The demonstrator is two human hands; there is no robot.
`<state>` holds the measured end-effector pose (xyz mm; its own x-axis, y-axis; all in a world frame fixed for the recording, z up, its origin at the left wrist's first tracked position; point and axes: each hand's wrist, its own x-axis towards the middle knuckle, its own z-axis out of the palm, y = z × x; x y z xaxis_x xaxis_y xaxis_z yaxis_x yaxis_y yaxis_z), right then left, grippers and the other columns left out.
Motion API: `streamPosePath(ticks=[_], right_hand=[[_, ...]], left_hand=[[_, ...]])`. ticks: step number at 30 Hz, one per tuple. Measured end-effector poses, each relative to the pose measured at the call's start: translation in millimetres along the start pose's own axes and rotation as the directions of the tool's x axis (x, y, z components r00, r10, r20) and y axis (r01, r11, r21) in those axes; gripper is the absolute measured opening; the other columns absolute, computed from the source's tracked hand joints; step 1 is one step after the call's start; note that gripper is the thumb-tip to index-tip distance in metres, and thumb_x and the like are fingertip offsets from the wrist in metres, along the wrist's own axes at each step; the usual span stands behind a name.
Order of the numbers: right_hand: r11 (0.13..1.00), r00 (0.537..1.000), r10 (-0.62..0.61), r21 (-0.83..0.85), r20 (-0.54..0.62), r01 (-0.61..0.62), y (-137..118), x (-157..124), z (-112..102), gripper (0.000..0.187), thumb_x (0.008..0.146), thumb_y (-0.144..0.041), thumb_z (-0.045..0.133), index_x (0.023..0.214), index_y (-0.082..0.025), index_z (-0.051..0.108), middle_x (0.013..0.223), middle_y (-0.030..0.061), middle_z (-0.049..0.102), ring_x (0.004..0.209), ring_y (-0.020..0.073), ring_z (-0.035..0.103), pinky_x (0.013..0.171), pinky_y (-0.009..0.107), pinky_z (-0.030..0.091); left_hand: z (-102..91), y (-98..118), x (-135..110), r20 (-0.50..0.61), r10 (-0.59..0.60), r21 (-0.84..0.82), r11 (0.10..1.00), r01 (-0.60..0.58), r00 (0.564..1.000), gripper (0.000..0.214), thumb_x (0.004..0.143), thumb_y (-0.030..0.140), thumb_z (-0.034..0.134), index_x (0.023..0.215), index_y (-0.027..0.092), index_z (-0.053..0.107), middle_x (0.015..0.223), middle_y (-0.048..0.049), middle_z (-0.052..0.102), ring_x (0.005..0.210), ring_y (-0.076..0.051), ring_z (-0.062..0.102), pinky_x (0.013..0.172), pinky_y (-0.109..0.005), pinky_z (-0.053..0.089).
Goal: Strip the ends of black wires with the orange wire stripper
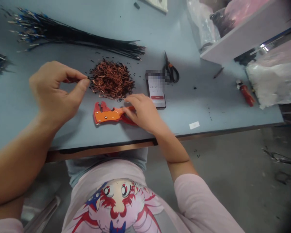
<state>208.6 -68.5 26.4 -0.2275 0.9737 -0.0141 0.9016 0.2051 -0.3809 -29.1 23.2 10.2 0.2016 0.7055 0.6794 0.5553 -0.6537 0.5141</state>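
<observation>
Over the blue-grey counter (208,106), I have the left hand (55,92) pinching a thin black wire (88,77) between thumb and forefinger, right beside a heap of copper-stranded wire offcuts (111,79). The right hand (143,111) lies curled on the orange handle of a wire stripper (109,115); I cannot tell whether it grips. The stripper sits flat near the counter's edge, seemingly placed for easy reach.

Part of the phone (156,94) is pixelated and its small text unreadable; the right hand (143,113) covers the handles of the orange wire stripper (106,116); plastic bags (201,22) run off the top edge.
</observation>
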Motion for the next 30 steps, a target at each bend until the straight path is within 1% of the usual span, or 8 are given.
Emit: streamPosePath(ticks=[5,12,14,17,20,23,26,30], right_hand=[[0.992,0.978,-0.1,-0.057,0.182,0.112,-6,-8,-3,0.07,0.076,-0.05,0.083,0.132,-0.016,0.058,0.14,0.0168,0.058,0.127,0.0363,0.049,0.104,0.05,0.04],[0.996,0.979,-0.049,-0.069,0.2,0.064,-13,-2,4,0.034,0.083,-0.032,0.065,0.111,-0.011,0.067,0.114,0.0159,0.066,0.107,0.0314,0.056,0.087,0.042,0.045],[0.999,0.986,-0.043,0.024,0.163,0.04,-13,-3,3,0.034,0.078,-0.031,0.065,0.107,-0.011,0.067,0.111,0.0149,0.068,0.102,0.0292,0.059,0.085,0.039,0.046],[0.953,0.994,-0.031,0.304,0.102,-0.001,-8,-6,-4,0.036,0.075,-0.029,0.066,0.108,-0.013,0.067,0.108,0.0105,0.07,0.096,0.0239,0.064,0.085,0.036,0.048],[0.762,0.997,-0.029,0.648,0.065,-0.021,-2,-8,-11,0.036,0.078,-0.029,0.065,0.111,-0.015,0.064,0.105,0.0068,0.071,0.096,0.0208,0.066,0.089,0.036,0.05],[0.377,0.983,-0.044,0.914,0.18,-0.151,4,-8,-10,0.039,0.085,-0.035,0.061,0.12,-0.016,0.059,0.111,0.0085,0.072,0.102,0.0227,0.068,0.087,0.038,0.054],[0.027,0.94,-0.038,0.941,0.338,-0.338,6,-5,0,0.035,0.088,-0.036,0.058,0.117,-0.016,0.058,0.108,0.0099,0.074,0.094,0.0237,0.073,0.08,0.039,0.059],[-0.198,0.914,0.088,0.906,0.396,-0.374,2,2,15,0.023,0.089,-0.034,0.059,0.105,-0.018,0.058,0.094,0.0058,0.074,0.079,0.0202,0.073,0.075,0.04,0.063]], left_hand=[[-1.1,4,1,0.028,-0.055,-0.001,0.998,0.056,0.998,0.007,0.083,0.028,0.068,0.078,0.024,0.068,0.072,0.0006,0.063,0.069,-0.017,0.055,0.064,-0.037,0.039],[1.9,9,-1,0.0,-0.107,-0.062,0.992,0.106,0.994,0.009,0.077,0.032,0.076,0.074,0.024,0.074,0.076,-0.0024,0.066,0.079,-0.021,0.061,0.08,-0.037,0.047],[0.3,9,1,-0.026,-0.212,-0.082,0.974,0.21,0.977,0.008,0.075,0.031,0.077,0.077,0.023,0.077,0.076,-0.0021,0.067,0.078,-0.019,0.06,0.079,-0.035,0.047],[-2.7,8,5,-0.027,-0.44,-0.162,0.888,0.43,0.898,0.011,0.074,0.024,0.076,0.083,0.021,0.08,0.076,-0.0008,0.069,0.07,-0.014,0.057,0.07,-0.029,0.045],[-1.1,4,8,-0.073,-0.518,-0.251,0.836,0.487,0.852,0.011,0.074,0.018,0.075,0.083,0.018,0.081,0.073,0.0004,0.072,0.063,-0.011,0.057,0.063,-0.025,0.045],[4.3,0,5,-0.081,-0.486,-0.353,0.831,0.43,0.87,0.012,0.073,0.011,0.076,0.081,0.02,0.08,0.07,0.0034,0.073,0.062,-0.009,0.061,0.062,-0.022,0.047],[8.1,2,1,0.007,-0.466,-0.44,0.793,0.422,0.885,0.021,0.068,0.006,0.081,0.081,0.022,0.079,0.073,0.0066,0.075,0.063,-0.008,0.062,0.062,-0.021,0.047],[9.0,17,-7,0.164,-0.397,-0.455,0.782,0.426,0.903,0.008,0.071,0.02,0.082,0.077,0.021,0.077,0.075,0.0039,0.075,0.064,-0.01,0.063,0.06,-0.024,0.048]])
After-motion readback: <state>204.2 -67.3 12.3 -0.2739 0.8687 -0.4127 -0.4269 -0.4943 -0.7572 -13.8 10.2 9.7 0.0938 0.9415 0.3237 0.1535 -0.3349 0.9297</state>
